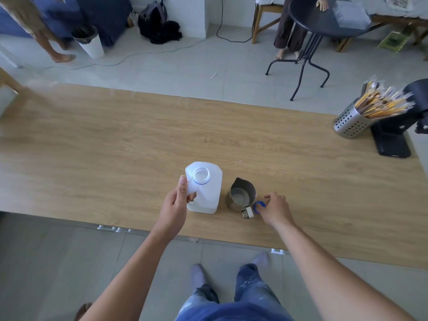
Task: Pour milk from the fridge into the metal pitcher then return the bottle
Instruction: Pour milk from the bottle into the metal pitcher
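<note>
Head view: left hand (178, 202) grips the handle of the translucent white plastic milk bottle (205, 191), which stands upright and uncapped on the light wooden counter (115, 147). Right hand (274, 208) pinches the round blue plastic cap (259, 205) just beside the small steel pitcher (242, 195) (whitish liquid visible inside). Pouring appears complete; capping and return to the fridge remain.

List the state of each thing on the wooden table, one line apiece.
White plastic milk bottle: upright, uncapped, handle gripped by the left hand.
Small metal pitcher: upright, a little milk inside.
Round blue cap: off the bottle, beside the pitcher, pinched by the right hand.
Perforated steel holder: full of wrapped straws.
</note>
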